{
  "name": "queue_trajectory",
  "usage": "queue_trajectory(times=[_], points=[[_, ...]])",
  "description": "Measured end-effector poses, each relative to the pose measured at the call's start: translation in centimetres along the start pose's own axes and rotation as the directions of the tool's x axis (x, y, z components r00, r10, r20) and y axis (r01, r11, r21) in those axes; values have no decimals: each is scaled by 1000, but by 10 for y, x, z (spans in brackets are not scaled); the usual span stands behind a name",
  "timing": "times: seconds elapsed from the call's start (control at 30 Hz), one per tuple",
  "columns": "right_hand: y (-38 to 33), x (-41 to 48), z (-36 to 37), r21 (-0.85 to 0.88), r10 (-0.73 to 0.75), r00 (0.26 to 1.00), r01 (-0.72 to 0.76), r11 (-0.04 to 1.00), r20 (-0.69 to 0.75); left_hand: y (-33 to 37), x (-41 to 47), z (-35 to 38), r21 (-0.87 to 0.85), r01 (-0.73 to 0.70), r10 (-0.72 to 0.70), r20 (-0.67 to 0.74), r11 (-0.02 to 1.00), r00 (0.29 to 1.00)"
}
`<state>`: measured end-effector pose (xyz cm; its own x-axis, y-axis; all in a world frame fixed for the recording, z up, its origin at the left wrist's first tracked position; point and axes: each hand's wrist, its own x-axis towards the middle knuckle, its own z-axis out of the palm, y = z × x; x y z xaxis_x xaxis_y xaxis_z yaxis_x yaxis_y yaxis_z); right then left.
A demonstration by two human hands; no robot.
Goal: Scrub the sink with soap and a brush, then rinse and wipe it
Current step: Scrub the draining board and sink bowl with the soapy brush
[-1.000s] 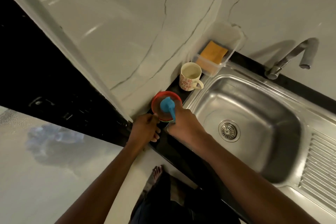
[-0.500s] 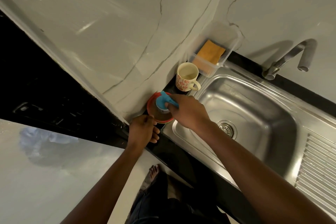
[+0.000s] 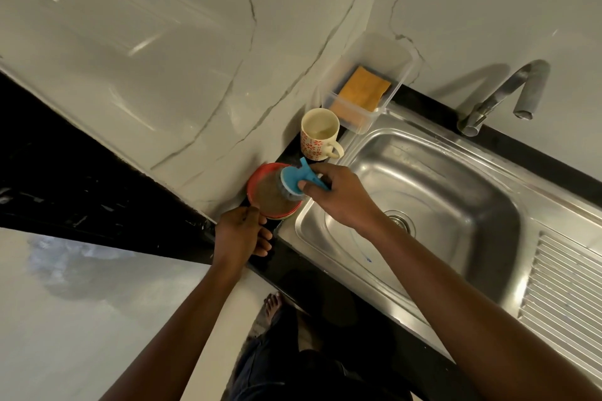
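Early stage, by the look of it: brush is only being loaded w/ soap; no suds showing in the sink [image 3: 456,205], so scrubbing, rinsing & wiping are prob. all left to do.

R hand [image 3: 342,195] is pinching the blue plastic handle of the brush [image 3: 294,181] btwn thumb & curled fingers; that grip is closed tight on it. The brush is sitting tilted over the near-right rim of the red soap tub [image 3: 270,194], steel-wool-like scrub part underneath touching the brownish soap. L hand [image 3: 241,231] is steadying the tub at its near edge, thumb on the rim; fingers below are lying fairly straight, so it's a loose hold, can't tell exactly how far it's wrapping.

Tub is resting on the black worktop [image 3: 293,264], just beside the sink's left corner.

Materials: sink is brushed stainless, rounded-rectangle basin, round drain [image 3: 402,221], ribbed drainboard at right. Tap [image 3: 508,91] is dull grey metal, bent spout. Ceramic mug [image 3: 321,135] w/ red flower print is standing just behind the tub. Clear plastic box [image 3: 368,81] is holding an orange sponge [image 3: 365,88], soft-looking, flat. Wall is glossy veined marble.
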<state>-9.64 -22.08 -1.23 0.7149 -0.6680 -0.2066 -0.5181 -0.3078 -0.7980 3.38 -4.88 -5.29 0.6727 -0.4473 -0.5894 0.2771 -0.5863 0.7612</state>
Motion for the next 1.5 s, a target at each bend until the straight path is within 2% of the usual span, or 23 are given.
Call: queue_trajectory(times=[0.23, 0.33, 0.4, 0.5, 0.7, 0.77, 0.87, 1.07, 1.2, 1.33, 1.4, 1.5], points=[[59, -23, -7, -118, 153, 979, -169, 978, -134, 3, -7, -1, 46, -29, 29, 9, 999, 1000], [62, -24, 19, -57, 150, 973, -162, 985, -174, 3, -17, 2, 92, -68, 63, 54, 993, 997], [62, -43, 32, -53, 112, 989, -117, 992, -102, 1, -23, 5, 147, -106, 91, 107, 983, 990], [68, -72, 30, -172, 54, 996, -41, 984, 76, -2, -29, 7, 194, -151, 122, 152, 969, 981], [72, -19, 22, -149, 76, 991, -92, 985, -109, -6, -32, 10, 251, -169, 123, 187, 953, 975], [75, -37, 30, -127, 72, 997, -75, 989, -24, -7, -33, 12, 260, -176, 126, 196, 949, 972], [81, -64, 27, -197, 59, 992, -37, 980, 107, -9, -33, 14, 278, -182, 129, 201, 943, 971], [71, -27, 19, -121, 79, 997, -81, 989, -23, -11, -34, 12, 266, -190, 140, 199, 945, 970], [59, -45, 35, -93, 50, 993, -40, 995, 107, -13, -33, 12, 280, -198, 148, 188, 939, 971], [87, -67, -5, -231, 119, 969, -67, 971, 218, -15, -31, 11, 278, -210, 156, 205, 937, 966], [95, -73, -22, -296, 152, 961, -80, 952, 232, -15, -30, 12, 278, -223, 163, 223, 934, 961], [83, -66, -7, -222, 129, 976, -89, 971, 173, -14, -30, 17, 297, -231, 163, 237, 926, 958]])
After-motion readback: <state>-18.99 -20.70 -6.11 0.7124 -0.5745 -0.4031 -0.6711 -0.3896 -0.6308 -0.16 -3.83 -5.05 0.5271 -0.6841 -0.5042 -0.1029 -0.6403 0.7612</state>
